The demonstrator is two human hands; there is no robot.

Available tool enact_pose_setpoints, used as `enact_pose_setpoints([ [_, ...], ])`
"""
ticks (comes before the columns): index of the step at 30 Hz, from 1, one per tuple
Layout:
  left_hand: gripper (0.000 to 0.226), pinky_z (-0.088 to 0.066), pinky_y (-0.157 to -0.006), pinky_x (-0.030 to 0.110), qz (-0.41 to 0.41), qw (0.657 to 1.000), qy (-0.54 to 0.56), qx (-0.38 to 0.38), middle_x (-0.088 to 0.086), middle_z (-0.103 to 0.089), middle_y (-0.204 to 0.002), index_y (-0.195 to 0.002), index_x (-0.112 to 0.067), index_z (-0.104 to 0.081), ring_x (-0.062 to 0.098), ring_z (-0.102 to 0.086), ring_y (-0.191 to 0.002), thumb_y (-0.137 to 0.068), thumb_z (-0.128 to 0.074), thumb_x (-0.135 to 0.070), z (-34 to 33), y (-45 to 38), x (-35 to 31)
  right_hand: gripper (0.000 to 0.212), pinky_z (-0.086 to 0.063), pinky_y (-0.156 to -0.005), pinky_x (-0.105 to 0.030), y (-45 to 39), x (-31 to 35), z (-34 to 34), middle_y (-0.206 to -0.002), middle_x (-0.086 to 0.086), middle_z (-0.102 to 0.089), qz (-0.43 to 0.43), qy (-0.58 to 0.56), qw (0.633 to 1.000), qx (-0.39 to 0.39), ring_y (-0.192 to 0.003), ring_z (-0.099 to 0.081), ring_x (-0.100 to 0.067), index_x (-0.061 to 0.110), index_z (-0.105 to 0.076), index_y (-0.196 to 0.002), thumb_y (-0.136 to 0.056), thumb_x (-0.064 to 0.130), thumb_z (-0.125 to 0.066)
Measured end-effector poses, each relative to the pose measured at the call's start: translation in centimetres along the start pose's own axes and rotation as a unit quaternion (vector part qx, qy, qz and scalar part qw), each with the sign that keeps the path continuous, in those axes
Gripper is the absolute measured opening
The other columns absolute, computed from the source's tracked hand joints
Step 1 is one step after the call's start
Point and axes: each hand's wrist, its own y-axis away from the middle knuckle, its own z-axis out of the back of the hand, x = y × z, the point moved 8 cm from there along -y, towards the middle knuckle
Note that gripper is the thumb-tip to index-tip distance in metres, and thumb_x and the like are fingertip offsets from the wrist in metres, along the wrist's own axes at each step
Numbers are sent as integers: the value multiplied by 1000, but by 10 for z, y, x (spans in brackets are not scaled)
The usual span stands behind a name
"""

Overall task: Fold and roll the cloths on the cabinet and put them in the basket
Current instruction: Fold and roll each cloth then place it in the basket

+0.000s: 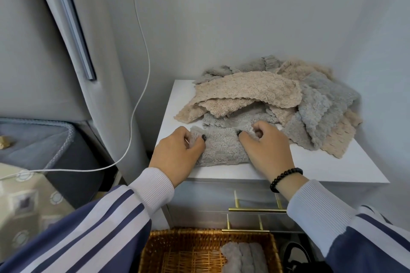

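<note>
The grey fleecy cloth (pixel 221 148) at the front of the cabinet has a soft, matt, fuzzy pile. The heap of beige and grey cloths (pixel 277 99) behind it is the same plush fabric, with nubbly faces and scalloped edges. The white cabinet top (pixel 332 166) is smooth and matt, the drawer fronts (pixel 206 197) have a dull silvery sheen, and the slim brass-coloured metal handles (pixel 257 209) shine. The brown woven wicker basket (pixel 195 250) looks rough yet glossy. Ribbed knit cuffs (pixel 153 186) end the sleeves, and a bracelet of glossy black beads (pixel 285 176) circles one wrist.
</note>
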Motion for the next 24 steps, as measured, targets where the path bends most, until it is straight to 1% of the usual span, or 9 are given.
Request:
enact_pose_setpoints([
  [3,26,-49,-68,34,-12,1000,-20,-9,-6,-56,-66,-106,-23,-48,16,-56,-66,-85,-61,-34,3,0,-7,16,-36,-63,-25,-2,3,-2,-87,6,-50,12,19,1000,-17,-80,-49,-13,21,-50,-95,-87,29,-61],
  [6,38,-48,-88,42,-165,977,-108,-80,0,-58,-110,-121,-23,-53,22,-56,-103,-83,-60,-24,9,0,-28,22,-46,-74,-36,4,25,-1,-103,-6,-54,140,103,982,-79,-89,-53,-22,15,-58,-105,-84,13,-62],
  [9,37,-55,-77,41,-322,931,-171,-34,6,-66,-107,-107,-14,-68,28,-64,-97,-81,-41,-18,-9,6,-45,28,-38,-82,-36,23,52,-11,-101,-8,-63,334,175,918,-125,-95,-57,-25,9,-68,-96,-74,-7,-59],
  [11,44,-58,-71,39,-336,921,-198,6,5,-70,-102,-107,-12,-69,29,-67,-92,-80,-35,-19,-20,10,-40,29,-39,-83,-33,30,55,-20,-97,-7,-68,385,167,903,-96,-91,-62,-24,7,-70,-95,-77,-4,-50],
  [13,47,-58,-74,40,-333,921,-201,18,6,-70,-108,-114,-11,-67,28,-67,-96,-82,-33,-21,-19,13,-35,37,-45,-86,-34,30,49,-25,-100,-8,-70,377,157,911,-58,-90,-65,-25,6,-70,-101,-76,0,-44],
  [15,52,-54,-88,40,-331,926,-178,47,8,-65,-120,-125,-9,-61,28,-62,-108,-86,-30,-25,-17,14,-32,40,-50,-89,-37,29,42,-28,-107,-9,-69,361,161,919,-17,-97,-64,-26,5,-67,-111,-80,6,-42],
  [18,66,-40,-107,36,-323,923,-190,87,5,-49,-141,-142,-11,-43,21,-47,-129,-88,-33,-48,-19,20,-24,47,-46,-98,-41,32,37,-29,-123,-9,-62,337,166,925,57,-113,-57,-25,6,-56,-128,-91,28,-38],
  [21,89,-37,-108,41,-329,908,-244,92,2,-41,-146,-148,-14,-30,20,-40,-134,-77,-43,-66,-25,29,-18,74,-36,-106,-40,44,35,-32,-138,-6,-49,339,244,903,104,-127,-44,-23,10,-40,-142,-86,59,-39],
  [24,98,-41,-103,44,-346,889,-286,87,4,-46,-142,-147,-14,-30,24,-46,-128,-69,-53,-69,-26,31,-16,91,-30,-112,-41,48,24,-37,-150,-1,-34,307,286,896,149,-138,-30,-22,16,-22,-150,-78,66,-47],
])
